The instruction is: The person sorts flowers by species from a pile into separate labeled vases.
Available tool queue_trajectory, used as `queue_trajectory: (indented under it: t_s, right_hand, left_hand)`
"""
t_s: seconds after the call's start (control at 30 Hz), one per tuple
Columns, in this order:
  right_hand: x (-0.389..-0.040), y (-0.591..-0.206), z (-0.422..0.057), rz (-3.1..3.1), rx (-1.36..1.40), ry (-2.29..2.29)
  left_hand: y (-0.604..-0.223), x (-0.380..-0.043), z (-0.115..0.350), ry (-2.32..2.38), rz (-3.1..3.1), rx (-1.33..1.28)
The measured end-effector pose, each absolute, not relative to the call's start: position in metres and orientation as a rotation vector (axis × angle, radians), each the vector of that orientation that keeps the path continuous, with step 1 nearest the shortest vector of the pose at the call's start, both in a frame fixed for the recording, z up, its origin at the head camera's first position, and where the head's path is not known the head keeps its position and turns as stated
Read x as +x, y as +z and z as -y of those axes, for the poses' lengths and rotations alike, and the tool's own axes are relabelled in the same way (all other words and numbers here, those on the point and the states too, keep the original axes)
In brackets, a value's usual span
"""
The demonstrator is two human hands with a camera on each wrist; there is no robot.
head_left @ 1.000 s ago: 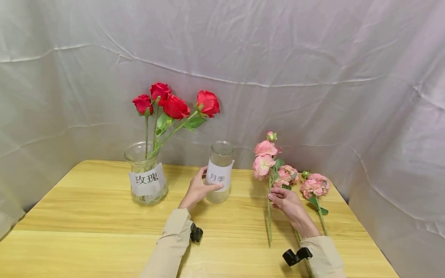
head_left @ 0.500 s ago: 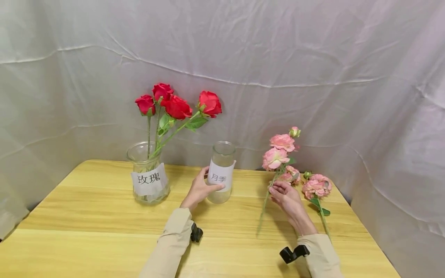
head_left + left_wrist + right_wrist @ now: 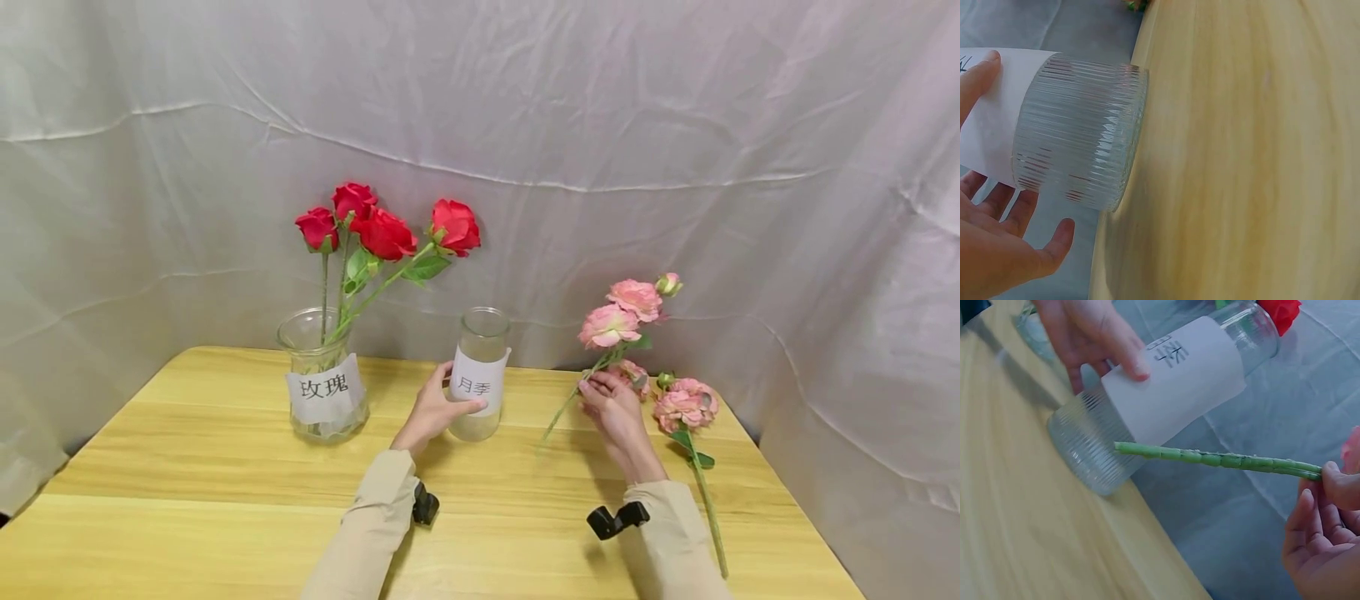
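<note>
A: And there's the swing! The pink spray (image 3: 609, 325) leans right now, its stem (image 3: 567, 400) slanting where it hung nearly upright a second ago.

B: Which turns the stem's cut end (image 3: 1125, 448) toward the straight vase (image 3: 482, 342), though the head view shows the two still apart.

A: Fingers?

B: On the right hand (image 3: 617, 421), thumb and fingers pinch the stem below the blooms.

A: And the left hand (image 3: 433, 412)?

B: Hardly shifted: thumb on the label (image 3: 1179, 381), other fingers round the far side, so the vase stays steady, upright on the tabletop (image 3: 225, 533).

A: Meanwhile another pink flower (image 3: 686, 404) lies at the right, and red roses (image 3: 385, 233) fill the flared vase (image 3: 315, 430).
</note>
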State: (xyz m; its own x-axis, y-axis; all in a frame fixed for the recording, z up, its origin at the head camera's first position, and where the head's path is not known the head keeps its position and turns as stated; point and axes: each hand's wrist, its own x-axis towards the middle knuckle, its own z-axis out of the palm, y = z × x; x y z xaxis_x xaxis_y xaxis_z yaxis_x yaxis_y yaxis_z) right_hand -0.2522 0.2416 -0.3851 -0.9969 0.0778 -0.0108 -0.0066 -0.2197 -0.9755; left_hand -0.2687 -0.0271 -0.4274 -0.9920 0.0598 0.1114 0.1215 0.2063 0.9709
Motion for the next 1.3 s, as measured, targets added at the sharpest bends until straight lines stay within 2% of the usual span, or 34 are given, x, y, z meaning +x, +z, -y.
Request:
queue_trajectory:
  t_s: [0.27, 0.83, 1.3]
  right_hand:
    - [-0.257, -0.363, -0.232, 1.618, -0.029, 2.377]
    - [-0.287, -0.282, -0.197, 1.360, 0.155, 2.463]
    - [-0.299, -0.284, -0.166, 1.307, 0.067, 2.447]
  left_hand:
    - [-0.426, -0.270, 0.026, -1.936, 2.399, -0.193]
    - [-0.428, -0.271, 0.030, -1.916, 2.393, -0.194]
    - [-0.430, -0.270, 0.028, -1.930, 2.399, -0.197]
